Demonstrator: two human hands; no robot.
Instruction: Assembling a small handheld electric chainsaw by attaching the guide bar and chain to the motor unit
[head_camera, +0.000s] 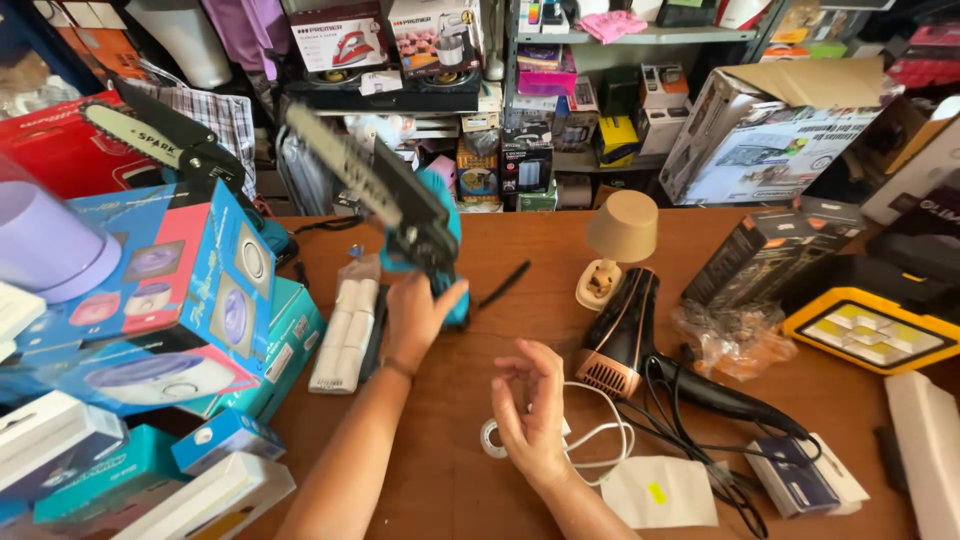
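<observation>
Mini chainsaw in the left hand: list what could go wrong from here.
1. The mini chainsaw is held by the left hand alone, bar exposed and blurred; it might strike the stacked boxes.
2. The open right hand hovers over a white cable and could snag it, tugging the hair dryer.

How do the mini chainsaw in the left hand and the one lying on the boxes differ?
The held chainsaw is lifted off the table in the left hand, bar pointing up and left and blurred; the second chainsaw rests untouched on the stacked boxes, sharp in view. The held chainsaw shows a teal body, while the second chainsaw shows mostly black. Both have a pale bar and a similar small build. The right hand is empty, fingers loosely curled.
</observation>
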